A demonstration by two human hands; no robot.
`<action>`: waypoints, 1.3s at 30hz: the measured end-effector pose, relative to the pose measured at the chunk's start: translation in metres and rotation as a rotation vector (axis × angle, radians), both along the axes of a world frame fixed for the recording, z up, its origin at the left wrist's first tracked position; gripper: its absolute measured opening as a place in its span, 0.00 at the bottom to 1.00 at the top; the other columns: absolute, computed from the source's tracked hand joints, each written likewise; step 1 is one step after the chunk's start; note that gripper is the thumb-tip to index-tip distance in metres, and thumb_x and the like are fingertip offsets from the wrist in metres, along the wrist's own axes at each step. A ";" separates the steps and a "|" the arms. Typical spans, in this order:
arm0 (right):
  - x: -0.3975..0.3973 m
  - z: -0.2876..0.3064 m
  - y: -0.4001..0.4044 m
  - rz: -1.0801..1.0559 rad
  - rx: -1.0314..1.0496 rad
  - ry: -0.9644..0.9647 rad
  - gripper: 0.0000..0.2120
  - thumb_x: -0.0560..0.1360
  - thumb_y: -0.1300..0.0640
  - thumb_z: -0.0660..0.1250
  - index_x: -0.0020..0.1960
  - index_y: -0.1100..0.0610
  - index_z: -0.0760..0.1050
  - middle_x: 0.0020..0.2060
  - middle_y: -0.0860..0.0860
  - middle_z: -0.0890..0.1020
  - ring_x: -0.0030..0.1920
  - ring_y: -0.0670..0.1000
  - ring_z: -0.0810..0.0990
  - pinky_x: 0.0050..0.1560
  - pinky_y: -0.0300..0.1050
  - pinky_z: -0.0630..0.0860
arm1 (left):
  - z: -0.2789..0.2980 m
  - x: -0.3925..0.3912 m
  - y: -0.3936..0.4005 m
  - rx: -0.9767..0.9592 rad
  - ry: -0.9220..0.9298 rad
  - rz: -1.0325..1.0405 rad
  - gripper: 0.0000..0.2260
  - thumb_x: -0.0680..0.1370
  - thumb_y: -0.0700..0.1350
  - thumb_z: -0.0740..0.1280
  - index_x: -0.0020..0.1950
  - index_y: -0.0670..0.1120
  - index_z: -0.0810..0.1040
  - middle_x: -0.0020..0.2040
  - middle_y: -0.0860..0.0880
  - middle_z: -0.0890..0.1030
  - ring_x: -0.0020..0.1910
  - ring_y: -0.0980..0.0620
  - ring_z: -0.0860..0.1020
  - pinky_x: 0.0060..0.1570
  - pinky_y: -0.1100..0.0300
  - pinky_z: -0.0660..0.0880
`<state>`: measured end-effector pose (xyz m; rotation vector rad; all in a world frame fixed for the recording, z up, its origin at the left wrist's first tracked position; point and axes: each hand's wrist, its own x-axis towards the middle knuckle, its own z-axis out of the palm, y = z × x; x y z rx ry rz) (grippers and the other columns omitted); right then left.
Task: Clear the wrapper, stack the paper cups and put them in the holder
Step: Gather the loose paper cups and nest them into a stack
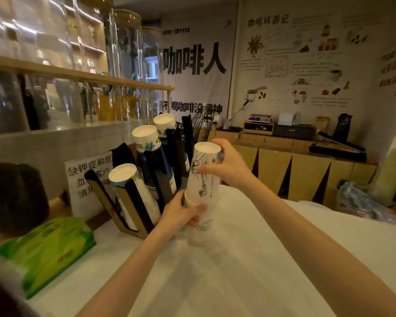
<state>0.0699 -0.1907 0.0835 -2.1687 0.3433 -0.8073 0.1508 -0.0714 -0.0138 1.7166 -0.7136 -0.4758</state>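
A stack of white paper cups (pixel 204 177) with black line drawings stands upside down over the white table (pixel 238 259). My right hand (pixel 226 163) grips the top cup near its base. My left hand (pixel 183 213) wraps around the lower part of the stack, at the cup rims. Just left of the stack stands the slanted cup holder (pixel 133 202), brown card with black edges. It carries three stacks of cups with blue print (pixel 146 143), bottoms up. No wrapper is visible on the stack.
A green packet (pixel 46 250) lies on the table at the left. A white sign with Chinese text (pixel 87 179) leans behind the holder. A dark round object (pixel 14 197) sits far left. A wooden counter (pixel 295 170) with a printer and scale stands behind.
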 end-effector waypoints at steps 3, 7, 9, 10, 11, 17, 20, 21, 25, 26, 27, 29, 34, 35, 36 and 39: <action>0.006 -0.016 -0.005 0.013 0.011 0.052 0.39 0.63 0.53 0.76 0.69 0.54 0.61 0.63 0.54 0.73 0.60 0.53 0.74 0.57 0.50 0.76 | -0.014 0.000 -0.001 0.041 0.050 0.001 0.31 0.67 0.51 0.73 0.66 0.48 0.64 0.35 0.46 0.83 0.30 0.51 0.80 0.37 0.55 0.80; 0.010 -0.037 -0.008 0.000 0.035 0.119 0.40 0.62 0.52 0.76 0.69 0.54 0.61 0.63 0.54 0.74 0.61 0.55 0.75 0.57 0.53 0.77 | -0.029 -0.003 0.000 0.096 0.077 0.004 0.28 0.68 0.49 0.72 0.65 0.47 0.65 0.40 0.42 0.82 0.33 0.46 0.80 0.42 0.49 0.80; 0.012 -0.046 -0.007 0.000 0.034 0.149 0.40 0.62 0.52 0.76 0.68 0.53 0.61 0.63 0.53 0.75 0.60 0.55 0.75 0.56 0.54 0.78 | -0.034 -0.003 0.000 0.120 0.063 0.001 0.29 0.68 0.50 0.72 0.65 0.45 0.66 0.46 0.41 0.81 0.37 0.44 0.81 0.42 0.48 0.79; 0.012 -0.050 -0.007 0.002 0.037 0.156 0.39 0.62 0.52 0.76 0.68 0.53 0.61 0.62 0.53 0.75 0.59 0.54 0.76 0.55 0.53 0.78 | -0.036 -0.003 0.000 0.128 0.055 0.003 0.30 0.68 0.50 0.73 0.66 0.45 0.66 0.49 0.42 0.81 0.39 0.44 0.81 0.42 0.49 0.79; 0.013 -0.054 -0.008 0.003 0.045 0.155 0.39 0.62 0.51 0.76 0.68 0.53 0.62 0.62 0.53 0.75 0.58 0.54 0.76 0.55 0.54 0.78 | -0.038 -0.003 0.000 0.140 0.049 0.008 0.30 0.68 0.50 0.72 0.66 0.45 0.65 0.49 0.43 0.81 0.40 0.45 0.80 0.41 0.51 0.79; 0.016 -0.062 -0.010 -0.008 0.087 0.128 0.38 0.61 0.50 0.77 0.66 0.52 0.63 0.60 0.52 0.76 0.57 0.53 0.77 0.54 0.53 0.79 | -0.047 -0.001 0.002 0.176 -0.118 0.037 0.29 0.67 0.54 0.73 0.64 0.49 0.69 0.59 0.50 0.79 0.49 0.54 0.76 0.48 0.59 0.75; 0.013 -0.062 -0.016 0.063 0.206 0.224 0.42 0.63 0.53 0.76 0.71 0.53 0.58 0.63 0.54 0.74 0.59 0.53 0.75 0.57 0.52 0.76 | -0.047 0.001 0.003 0.234 -0.229 0.071 0.31 0.64 0.58 0.73 0.64 0.49 0.70 0.60 0.48 0.78 0.53 0.53 0.75 0.51 0.58 0.74; 0.010 -0.064 -0.019 0.093 0.284 0.268 0.43 0.64 0.53 0.76 0.72 0.53 0.56 0.64 0.54 0.74 0.58 0.52 0.74 0.59 0.53 0.74 | -0.046 0.002 0.003 0.260 -0.246 0.082 0.34 0.63 0.60 0.73 0.64 0.49 0.69 0.61 0.47 0.77 0.56 0.51 0.75 0.54 0.55 0.75; 0.000 -0.093 -0.024 0.099 0.452 0.452 0.43 0.65 0.49 0.75 0.72 0.51 0.54 0.66 0.54 0.71 0.64 0.55 0.71 0.67 0.58 0.67 | -0.045 0.001 0.000 0.272 -0.201 0.055 0.42 0.63 0.58 0.73 0.71 0.49 0.58 0.68 0.46 0.70 0.65 0.46 0.71 0.62 0.50 0.71; -0.002 -0.100 -0.024 0.096 0.472 0.475 0.44 0.65 0.49 0.74 0.73 0.50 0.54 0.67 0.54 0.70 0.65 0.55 0.70 0.67 0.58 0.67 | -0.046 -0.001 0.000 0.241 -0.188 0.043 0.41 0.64 0.57 0.73 0.71 0.50 0.57 0.68 0.47 0.71 0.65 0.47 0.71 0.61 0.52 0.71; -0.003 -0.107 -0.023 0.095 0.494 0.482 0.43 0.65 0.49 0.74 0.73 0.50 0.54 0.67 0.54 0.70 0.64 0.55 0.71 0.66 0.57 0.68 | -0.046 -0.003 -0.001 0.211 -0.176 0.034 0.40 0.65 0.56 0.73 0.71 0.51 0.57 0.68 0.48 0.71 0.65 0.48 0.71 0.61 0.53 0.71; -0.004 -0.115 -0.021 0.111 0.542 0.459 0.40 0.66 0.48 0.73 0.72 0.49 0.56 0.67 0.52 0.71 0.60 0.53 0.72 0.64 0.55 0.69 | -0.047 -0.006 -0.003 0.159 -0.159 0.020 0.37 0.66 0.54 0.73 0.70 0.51 0.59 0.68 0.49 0.72 0.64 0.49 0.72 0.60 0.55 0.71; -0.006 -0.121 -0.010 0.128 0.556 0.370 0.30 0.69 0.51 0.71 0.68 0.49 0.64 0.61 0.49 0.75 0.55 0.50 0.73 0.55 0.48 0.73 | -0.047 -0.013 -0.005 0.057 -0.117 0.052 0.34 0.66 0.51 0.74 0.68 0.50 0.64 0.66 0.49 0.74 0.62 0.50 0.73 0.57 0.58 0.72; -0.007 -0.120 -0.008 0.113 0.563 0.346 0.29 0.69 0.50 0.71 0.67 0.49 0.65 0.57 0.48 0.75 0.54 0.50 0.73 0.53 0.48 0.73 | -0.045 -0.015 -0.005 0.035 -0.118 0.067 0.34 0.65 0.51 0.74 0.67 0.51 0.64 0.65 0.49 0.75 0.61 0.50 0.74 0.58 0.58 0.72; -0.008 -0.116 -0.007 0.103 0.571 0.317 0.27 0.68 0.49 0.71 0.64 0.48 0.67 0.54 0.46 0.75 0.52 0.49 0.74 0.50 0.47 0.75 | -0.043 -0.017 -0.004 0.014 -0.125 0.078 0.34 0.65 0.52 0.74 0.67 0.51 0.64 0.64 0.49 0.75 0.61 0.50 0.74 0.60 0.55 0.73; -0.013 -0.098 0.001 0.110 0.568 0.211 0.22 0.68 0.49 0.71 0.58 0.45 0.66 0.48 0.44 0.77 0.47 0.46 0.77 0.40 0.43 0.75 | -0.023 -0.020 0.003 -0.030 -0.192 0.086 0.36 0.64 0.56 0.74 0.68 0.53 0.63 0.64 0.50 0.76 0.59 0.51 0.75 0.58 0.53 0.75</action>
